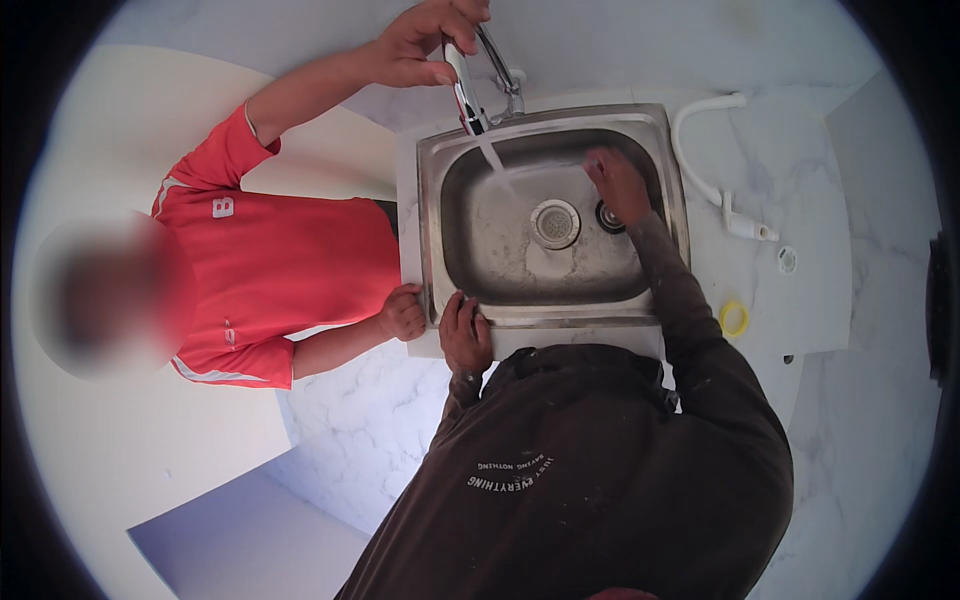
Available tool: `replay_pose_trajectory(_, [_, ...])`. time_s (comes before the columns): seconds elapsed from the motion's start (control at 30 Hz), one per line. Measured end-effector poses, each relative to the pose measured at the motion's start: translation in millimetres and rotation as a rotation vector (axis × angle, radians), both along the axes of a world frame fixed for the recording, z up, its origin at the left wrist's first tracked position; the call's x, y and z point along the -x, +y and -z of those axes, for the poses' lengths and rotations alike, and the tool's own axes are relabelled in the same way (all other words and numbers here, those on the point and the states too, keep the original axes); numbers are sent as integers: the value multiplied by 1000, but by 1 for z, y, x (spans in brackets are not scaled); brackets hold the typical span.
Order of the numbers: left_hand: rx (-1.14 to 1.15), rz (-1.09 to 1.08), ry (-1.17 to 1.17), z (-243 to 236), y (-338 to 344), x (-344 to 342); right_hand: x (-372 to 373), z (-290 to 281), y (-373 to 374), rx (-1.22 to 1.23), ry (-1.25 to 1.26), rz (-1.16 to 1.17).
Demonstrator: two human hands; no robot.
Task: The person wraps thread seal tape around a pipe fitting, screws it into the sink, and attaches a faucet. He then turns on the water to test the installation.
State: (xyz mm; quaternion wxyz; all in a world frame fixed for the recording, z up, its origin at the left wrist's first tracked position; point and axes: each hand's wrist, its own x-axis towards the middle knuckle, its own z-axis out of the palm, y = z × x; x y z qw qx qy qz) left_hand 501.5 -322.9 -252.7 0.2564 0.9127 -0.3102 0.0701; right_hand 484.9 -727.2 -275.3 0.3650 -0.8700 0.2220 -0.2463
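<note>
My left hand [466, 335] rests on the front edge of a stainless steel sink [545, 314], fingers apart over the rim. My right hand [617, 185] is inside the basin on its right side, its fingers blurred and bent. Just below that hand lies a round, dark-rimmed drain strainer [607, 218], partly covered by it. A metal drain [555, 225] sits in the middle of the basin floor. At the back left, another person's hand [425, 42] holds a chrome faucet spout [462, 90], and water [491, 155] runs from it into the basin.
To my left stands a person in a red shirt [290, 255], whose other hand [403, 312] touches the counter by the sink's corner. Right of the sink lie a white drain hose [682, 140] with a plastic fitting [742, 226], a small white round part [787, 260] and a yellow ring [734, 319].
</note>
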Motion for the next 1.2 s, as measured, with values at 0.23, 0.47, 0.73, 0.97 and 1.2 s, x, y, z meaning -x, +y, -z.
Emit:
replay_pose_trajectory(0.23, [28, -12, -37, -13, -7, -1, -116, -91, -51, -264, -295, -361])
replay_pose_trajectory(0.47, [-56, -40, -54, -10, -6, -2, -159, -97, -65, -445, 8, -645])
replay_pose_trajectory(0.73, [-50, -17, 27, -10, -4, -3, -166, -82, -51, -243, -131, -493])
replay_pose_trajectory(0.97, [-51, -19, 58, -10, -5, -6, -158, -87, -15, 29, -188, -146])
replay_pose_trajectory(1.2, [-59, 4, 37, -9, -3, -5, -154, -87, 0, 102, -202, -11])
